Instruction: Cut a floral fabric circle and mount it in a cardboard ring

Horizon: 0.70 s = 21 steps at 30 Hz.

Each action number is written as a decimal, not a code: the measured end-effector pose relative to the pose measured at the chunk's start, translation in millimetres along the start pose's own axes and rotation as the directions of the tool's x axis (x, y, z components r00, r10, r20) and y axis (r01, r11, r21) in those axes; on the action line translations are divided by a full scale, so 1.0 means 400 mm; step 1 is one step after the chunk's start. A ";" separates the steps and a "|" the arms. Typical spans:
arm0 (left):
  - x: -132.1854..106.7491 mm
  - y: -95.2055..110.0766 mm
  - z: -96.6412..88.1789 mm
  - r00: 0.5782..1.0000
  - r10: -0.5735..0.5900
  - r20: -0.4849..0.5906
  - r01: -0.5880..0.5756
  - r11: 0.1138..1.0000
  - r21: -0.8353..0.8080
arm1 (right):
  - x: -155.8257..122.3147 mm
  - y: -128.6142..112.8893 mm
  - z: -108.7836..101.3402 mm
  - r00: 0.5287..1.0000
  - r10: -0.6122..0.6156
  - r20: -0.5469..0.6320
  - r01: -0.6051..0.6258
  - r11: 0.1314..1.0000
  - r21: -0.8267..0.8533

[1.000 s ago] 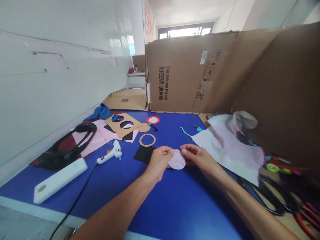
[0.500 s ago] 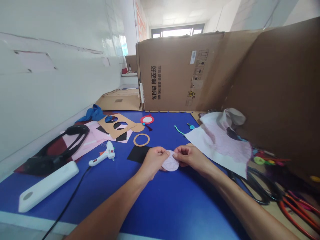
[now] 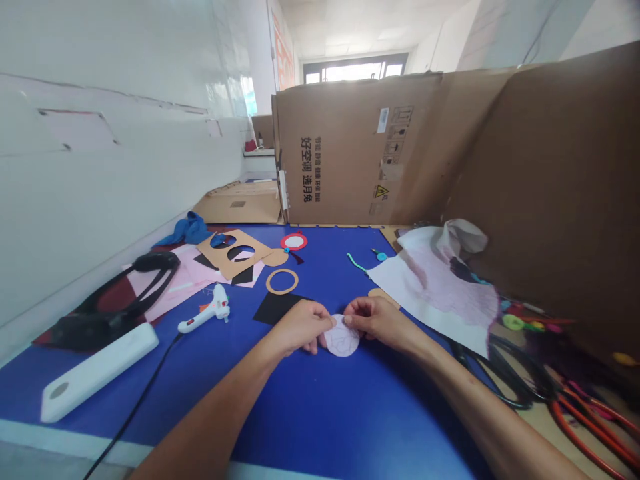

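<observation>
Both hands pinch the edges of a pale pink fabric or paper disc (image 3: 343, 337) marked with faint dark lines, lying on the blue mat (image 3: 350, 413). My left hand (image 3: 303, 327) holds its left edge, and my right hand (image 3: 373, 319) holds its upper right edge. A black paper sheet (image 3: 277, 308) lies just beyond my left hand. A small tan piece (image 3: 383, 295) shows beyond my right hand, partly hidden by it. A white hot glue gun (image 3: 207, 310) lies further left.
Further back lie a cardboard stencil (image 3: 233, 253), a tan ring (image 3: 282, 281) and a red ring (image 3: 294, 241). A marked white sheet (image 3: 435, 287) lies right. A white bar (image 3: 97, 372) and its black cord are near-left. Cardboard walls (image 3: 350, 147) stand behind.
The disc and both hands have moved slightly toward me across the mat. The view has shifted a little, and the tan piece beyond my right hand has come into sight.
</observation>
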<state>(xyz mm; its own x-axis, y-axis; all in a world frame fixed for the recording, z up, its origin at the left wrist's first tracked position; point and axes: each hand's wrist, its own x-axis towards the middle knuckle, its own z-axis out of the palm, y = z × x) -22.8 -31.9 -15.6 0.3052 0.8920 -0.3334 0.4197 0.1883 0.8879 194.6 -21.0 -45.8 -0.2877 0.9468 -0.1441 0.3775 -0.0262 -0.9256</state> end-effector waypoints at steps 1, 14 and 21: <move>0.000 -0.002 -0.002 1.000 0.017 -0.021 -0.016 0.999 0.050 | 0.000 0.002 0.000 1.000 -0.007 -0.017 0.007 1.000 -0.023; 0.001 -0.021 0.024 0.847 0.495 -0.193 -0.253 0.695 0.673 | -0.017 -0.008 -0.012 0.983 -0.143 -0.119 0.095 0.936 -0.339; -0.001 -0.033 0.051 0.896 0.437 -0.083 -0.259 0.664 0.701 | -0.028 -0.013 0.003 0.989 -0.121 -0.081 0.074 0.895 -0.440</move>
<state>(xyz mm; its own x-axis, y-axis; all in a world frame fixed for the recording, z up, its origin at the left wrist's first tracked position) -10.9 -43.1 -33.8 0.3858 0.9154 0.1152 0.7991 -0.3939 0.4541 194.8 -31.7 -39.7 -0.2596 0.9657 -0.0020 0.7035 0.1876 -0.6855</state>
